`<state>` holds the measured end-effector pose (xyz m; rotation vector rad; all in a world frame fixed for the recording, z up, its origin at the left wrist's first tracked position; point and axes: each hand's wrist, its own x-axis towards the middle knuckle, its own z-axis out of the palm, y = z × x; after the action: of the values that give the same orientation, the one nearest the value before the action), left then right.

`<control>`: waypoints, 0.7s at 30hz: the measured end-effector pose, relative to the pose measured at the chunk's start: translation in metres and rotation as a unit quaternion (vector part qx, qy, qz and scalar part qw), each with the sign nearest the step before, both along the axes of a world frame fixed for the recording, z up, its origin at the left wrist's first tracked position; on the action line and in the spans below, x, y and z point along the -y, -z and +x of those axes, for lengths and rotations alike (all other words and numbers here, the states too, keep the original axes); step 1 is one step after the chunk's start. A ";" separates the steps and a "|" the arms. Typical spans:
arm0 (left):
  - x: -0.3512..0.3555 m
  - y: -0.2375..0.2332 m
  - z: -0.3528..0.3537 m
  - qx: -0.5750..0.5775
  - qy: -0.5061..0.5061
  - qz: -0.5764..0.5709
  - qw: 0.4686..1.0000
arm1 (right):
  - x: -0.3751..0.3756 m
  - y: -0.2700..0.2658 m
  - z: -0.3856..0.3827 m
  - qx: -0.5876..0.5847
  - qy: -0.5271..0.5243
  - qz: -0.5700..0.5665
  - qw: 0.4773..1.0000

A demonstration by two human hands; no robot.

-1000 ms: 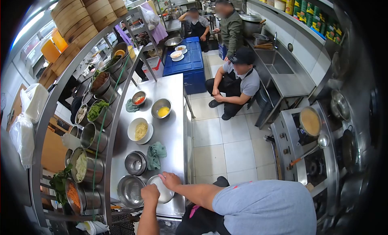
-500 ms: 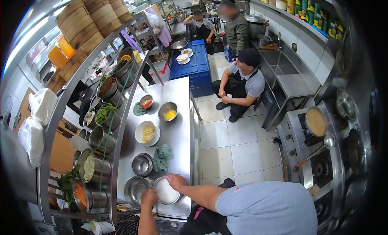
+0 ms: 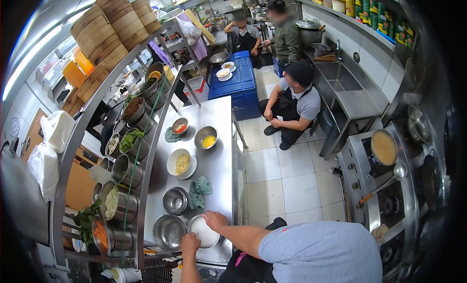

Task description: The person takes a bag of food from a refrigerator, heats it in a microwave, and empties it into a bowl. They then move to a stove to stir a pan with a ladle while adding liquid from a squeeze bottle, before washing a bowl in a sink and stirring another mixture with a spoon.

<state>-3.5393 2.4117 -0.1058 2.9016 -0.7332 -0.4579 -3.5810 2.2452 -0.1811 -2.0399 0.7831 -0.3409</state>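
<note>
A metal bowl of white contents (image 3: 206, 235) sits near the front edge of the steel table. My right hand (image 3: 215, 220) holds its far rim, fingers bent over the edge. At the near left side of that bowl, my left hand (image 3: 190, 243) is closed at the rim; its fingertips are partly hidden. Just left stands a wide metal bowl (image 3: 170, 232), bare inside. Behind these are nested small metal bowls (image 3: 175, 200) and a green cloth (image 3: 200, 192).
Farther along the steel table (image 3: 214, 120) are a white bowl of noodles (image 3: 182, 164), a bowl with yellow liquid (image 3: 206, 138) and a small bowl (image 3: 180, 126). A shelf of metal food containers (image 3: 127, 172) runs left. A co-worker (image 3: 294, 100) sits low ahead; a stove (image 3: 369, 185) stands right.
The view has shifted slightly. My left hand has moved a little to the right and nearer along the bowl's rim. My right hand stays on the far rim.
</note>
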 end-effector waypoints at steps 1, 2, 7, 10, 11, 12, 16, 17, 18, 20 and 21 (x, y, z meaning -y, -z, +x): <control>0.002 0.001 -0.005 0.016 0.005 0.012 1.000 | 0.000 0.000 0.000 -0.005 0.000 -0.001 1.000; 0.006 -0.001 -0.011 0.016 0.003 0.012 1.000 | 0.000 0.001 0.000 -0.010 -0.001 -0.003 1.000; 0.029 -0.023 -0.041 0.038 -0.052 0.065 0.996 | -0.002 0.001 0.002 -0.009 0.005 -0.007 1.000; 0.032 -0.020 -0.051 0.067 -0.032 0.069 0.995 | -0.002 0.004 0.003 -0.010 0.009 -0.007 1.000; 0.036 -0.025 -0.056 0.068 -0.034 0.069 0.995 | -0.003 0.003 0.004 -0.009 0.013 -0.008 1.000; 0.041 -0.034 -0.061 0.072 -0.026 0.083 0.994 | -0.003 0.003 0.004 -0.008 0.011 -0.008 1.000; 0.043 -0.054 -0.066 0.085 0.020 0.103 0.991 | 0.000 0.004 0.001 0.006 0.002 0.008 1.000; 0.043 -0.059 -0.066 0.085 0.022 0.102 0.991 | 0.001 0.002 0.000 0.001 0.001 0.008 1.000; 0.043 -0.064 -0.064 0.104 0.017 0.114 0.988 | 0.001 0.002 -0.001 0.001 0.003 0.009 1.000; 0.039 -0.071 -0.056 0.148 0.034 0.129 0.980 | 0.001 0.002 -0.001 -0.002 0.000 0.017 1.000; 0.037 -0.074 -0.052 0.146 0.035 0.130 0.980 | 0.001 0.003 -0.001 -0.003 0.001 0.018 1.000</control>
<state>-3.5913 2.3747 -0.0318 3.2407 -0.8759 -0.1395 -3.5816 2.2447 -0.1844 -2.0069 0.7902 -0.3196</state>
